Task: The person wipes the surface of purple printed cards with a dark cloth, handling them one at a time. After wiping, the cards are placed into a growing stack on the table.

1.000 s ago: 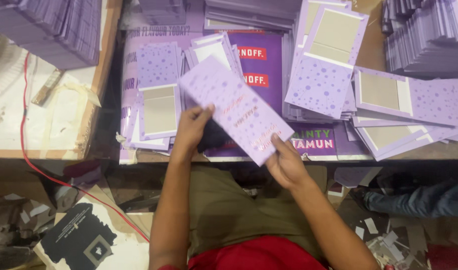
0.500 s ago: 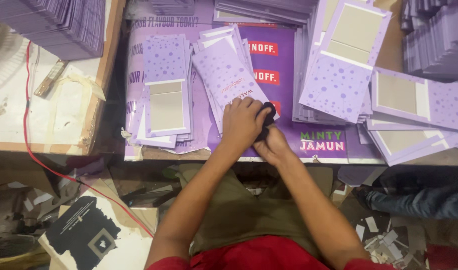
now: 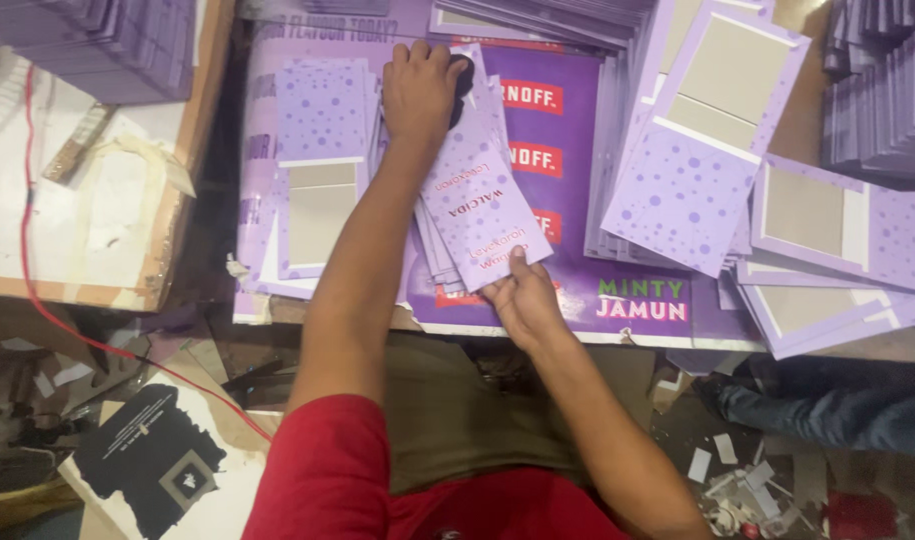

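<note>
Now the left hand [image 3: 420, 92] presses flat on the far end of the folded lilac card [image 3: 482, 190]; the right hand [image 3: 524, 300] pinches its near edge.

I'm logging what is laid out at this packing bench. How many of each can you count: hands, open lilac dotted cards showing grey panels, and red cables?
Hands: 2, the left hand and right hand, both on the folded lilac card topping a small stack.
Open lilac dotted cards showing grey panels: 4 clearly visible; others are hidden in stacks.
Red cables: 1.
Total: 7.
</note>
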